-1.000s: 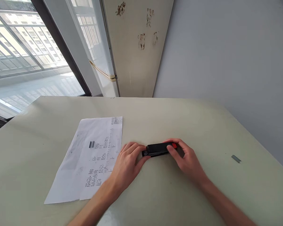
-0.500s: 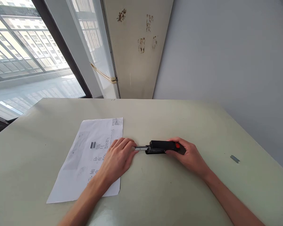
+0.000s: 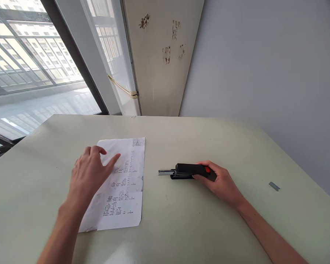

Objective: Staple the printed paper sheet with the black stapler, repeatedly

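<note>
A black stapler with a red mark near its right end lies on the table, its metal staple tray sticking out to the left. My right hand is closed around the stapler's right end, thumb in front and fingers behind. Over the printed paper hovers my left hand, holding nothing that I can see, its thumb and index finger apart. The small grey staple strip seen earlier on the sheet is now hidden, apparently behind this hand.
Another short grey staple strip lies on the pale table to the right. A grey wall borders the table on the right. Behind it stand a stained cream panel and a window with railings at left.
My left hand has let go of the staple tray's end and moved left over the paper, its fingers parting. My right hand and the stapler stay in place.
</note>
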Demonstrator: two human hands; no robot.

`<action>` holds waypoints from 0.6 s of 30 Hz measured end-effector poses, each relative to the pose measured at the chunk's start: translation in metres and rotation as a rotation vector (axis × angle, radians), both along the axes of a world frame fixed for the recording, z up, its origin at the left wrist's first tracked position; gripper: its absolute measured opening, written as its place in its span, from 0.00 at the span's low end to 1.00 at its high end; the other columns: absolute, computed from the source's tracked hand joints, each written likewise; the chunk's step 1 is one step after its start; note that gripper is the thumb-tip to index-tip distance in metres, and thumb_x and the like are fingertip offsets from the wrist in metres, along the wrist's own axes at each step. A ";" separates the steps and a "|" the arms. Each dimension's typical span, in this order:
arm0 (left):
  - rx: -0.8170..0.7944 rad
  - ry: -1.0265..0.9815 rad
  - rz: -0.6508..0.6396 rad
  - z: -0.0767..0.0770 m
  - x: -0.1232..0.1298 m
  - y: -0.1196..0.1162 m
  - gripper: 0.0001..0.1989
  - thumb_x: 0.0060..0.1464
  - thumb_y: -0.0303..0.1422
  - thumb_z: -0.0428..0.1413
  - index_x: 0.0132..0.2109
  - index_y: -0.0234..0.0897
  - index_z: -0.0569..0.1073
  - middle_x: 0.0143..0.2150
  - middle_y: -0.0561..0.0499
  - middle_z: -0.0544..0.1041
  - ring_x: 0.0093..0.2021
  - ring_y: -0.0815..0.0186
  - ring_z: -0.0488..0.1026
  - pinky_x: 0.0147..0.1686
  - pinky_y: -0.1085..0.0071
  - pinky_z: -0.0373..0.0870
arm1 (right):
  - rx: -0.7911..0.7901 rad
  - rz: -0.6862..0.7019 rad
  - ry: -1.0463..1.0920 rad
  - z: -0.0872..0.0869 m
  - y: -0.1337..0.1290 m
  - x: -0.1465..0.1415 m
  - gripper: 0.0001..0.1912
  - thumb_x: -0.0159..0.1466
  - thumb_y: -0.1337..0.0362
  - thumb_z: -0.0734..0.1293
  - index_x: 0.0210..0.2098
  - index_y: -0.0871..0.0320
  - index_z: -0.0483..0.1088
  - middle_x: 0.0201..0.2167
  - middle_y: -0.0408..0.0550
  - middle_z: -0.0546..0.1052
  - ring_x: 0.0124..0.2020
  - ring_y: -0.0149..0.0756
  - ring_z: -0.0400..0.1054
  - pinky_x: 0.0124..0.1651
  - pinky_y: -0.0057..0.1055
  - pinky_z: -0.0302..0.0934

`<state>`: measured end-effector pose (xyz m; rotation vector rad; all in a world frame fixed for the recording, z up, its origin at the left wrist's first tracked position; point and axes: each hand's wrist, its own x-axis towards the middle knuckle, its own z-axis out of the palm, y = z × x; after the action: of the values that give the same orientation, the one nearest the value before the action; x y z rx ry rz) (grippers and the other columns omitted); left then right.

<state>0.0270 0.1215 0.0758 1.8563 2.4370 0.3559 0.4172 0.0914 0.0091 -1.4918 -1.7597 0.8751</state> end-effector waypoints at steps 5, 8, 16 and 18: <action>-0.128 0.045 0.042 -0.001 -0.015 -0.002 0.32 0.58 0.64 0.49 0.45 0.39 0.73 0.52 0.35 0.76 0.46 0.40 0.77 0.44 0.45 0.73 | -0.006 0.005 -0.008 -0.001 0.000 -0.001 0.19 0.66 0.44 0.71 0.50 0.48 0.76 0.46 0.47 0.82 0.43 0.45 0.74 0.49 0.41 0.68; -0.182 0.060 0.001 -0.008 -0.019 -0.002 0.29 0.56 0.63 0.52 0.41 0.42 0.76 0.49 0.37 0.79 0.45 0.40 0.77 0.45 0.44 0.73 | -0.011 0.003 -0.001 -0.001 0.000 -0.001 0.20 0.66 0.44 0.71 0.50 0.48 0.76 0.47 0.47 0.82 0.44 0.45 0.75 0.49 0.41 0.69; -0.151 0.041 -0.065 -0.022 -0.030 0.002 0.16 0.60 0.46 0.52 0.39 0.43 0.79 0.50 0.38 0.81 0.46 0.41 0.78 0.42 0.48 0.74 | -0.005 0.008 -0.006 -0.003 0.000 0.000 0.20 0.66 0.44 0.71 0.51 0.48 0.76 0.48 0.47 0.82 0.46 0.46 0.75 0.50 0.42 0.69; -0.118 -0.044 -0.087 -0.019 -0.024 0.002 0.17 0.61 0.46 0.50 0.43 0.41 0.78 0.51 0.38 0.81 0.48 0.42 0.78 0.43 0.49 0.75 | 0.000 0.011 -0.011 -0.003 0.000 0.000 0.20 0.66 0.44 0.71 0.51 0.47 0.76 0.48 0.47 0.82 0.46 0.46 0.75 0.51 0.42 0.69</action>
<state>0.0035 0.1235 0.0571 1.8774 2.2864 0.2401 0.4172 0.0915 0.0062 -1.4909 -1.7774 0.8743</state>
